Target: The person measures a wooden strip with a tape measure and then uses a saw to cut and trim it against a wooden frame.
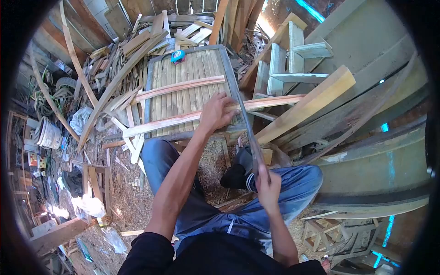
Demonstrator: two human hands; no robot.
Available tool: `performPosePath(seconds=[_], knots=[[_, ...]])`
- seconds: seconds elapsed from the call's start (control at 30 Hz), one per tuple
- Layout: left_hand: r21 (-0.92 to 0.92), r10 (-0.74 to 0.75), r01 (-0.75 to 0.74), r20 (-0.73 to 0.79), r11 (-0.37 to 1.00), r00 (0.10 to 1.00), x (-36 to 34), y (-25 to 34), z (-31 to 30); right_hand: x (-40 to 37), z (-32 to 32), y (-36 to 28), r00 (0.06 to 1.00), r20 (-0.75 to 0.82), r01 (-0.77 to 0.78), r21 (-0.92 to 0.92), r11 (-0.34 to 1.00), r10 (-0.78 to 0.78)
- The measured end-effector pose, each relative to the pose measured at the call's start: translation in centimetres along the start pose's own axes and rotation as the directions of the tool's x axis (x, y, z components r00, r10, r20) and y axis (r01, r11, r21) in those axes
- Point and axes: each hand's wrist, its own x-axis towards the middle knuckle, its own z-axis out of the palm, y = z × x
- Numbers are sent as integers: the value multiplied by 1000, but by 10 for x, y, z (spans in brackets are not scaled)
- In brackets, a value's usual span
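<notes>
My left hand [216,113] is closed over a long wooden strip [169,121], which lies across a slatted panel with a dark frame [150,75]. In my right hand [268,185], above my right thigh, is the handle end of a long, dark tool [250,130] that looks like a saw seen edge-on. Its blade crosses the strip to the right of my left hand. A shorter reddish strip [183,88] rests on the panel farther away. Near the panel's far edge sits a teal tape measure [178,57].
A thick plank [307,105] slants up on the right, beside pale painted wooden pieces [298,77]. Scrap wood [133,46] is piled beyond and left of the panel. A white bucket [49,134] stands at the far left. Curved boards [376,172] line the right side.
</notes>
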Motion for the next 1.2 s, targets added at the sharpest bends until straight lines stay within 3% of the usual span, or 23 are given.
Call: performPosePath(seconds=[0.03,0.1,0.13,0.2,0.3,0.43,0.53,0.67,0.77,0.8,0.93,1.03,1.1,1.2], knots=[[-8,-4,4,-2,1000,1000,4,2,-1,23,10,-9,1000,-27,6,20,1000,-6],[-5,15,-15,12,1000,1000,8,0,-3,73,40,-34,961,-141,223,-113,968,-237],[-4,9,-9,22,1000,1000,7,-1,-5,83,41,-29,960,-145,225,-109,968,-239],[-13,10,-9,45,1000,999,8,-1,-10,98,43,-26,998,1,66,50,997,-66],[-50,10,-9,30,999,999,6,0,-7,69,32,-28,998,-13,56,64,996,-56],[-92,24,-24,-1,995,1000,2,-1,-7,-23,-13,-1,1000,9,23,-21,1000,-23],[-65,6,-7,-19,998,1000,3,-4,-2,-26,-15,-5,1000,-9,14,-19,1000,-14],[-19,26,-26,-13,999,1000,9,-4,-1,75,37,-27,987,-87,133,-44,990,-136],[-14,3,-3,55,1000,998,7,-5,-7,80,43,-44,971,-59,223,-138,965,-233],[-21,0,1,58,1000,998,4,-4,-7,72,39,-42,971,-109,197,-146,969,-214],[-57,-2,4,23,998,1000,3,-2,-5,-5,-9,3,996,-4,85,-43,995,-85],[-55,-5,5,-7,998,1000,3,-3,0,-29,-13,-7,1000,11,-14,68,998,13],[-39,8,-7,17,999,1000,1,0,0,25,17,-15,969,-84,228,-51,972,-231],[-7,-4,4,36,1000,999,5,0,-8,87,46,-32,973,-97,202,-72,977,-208]])
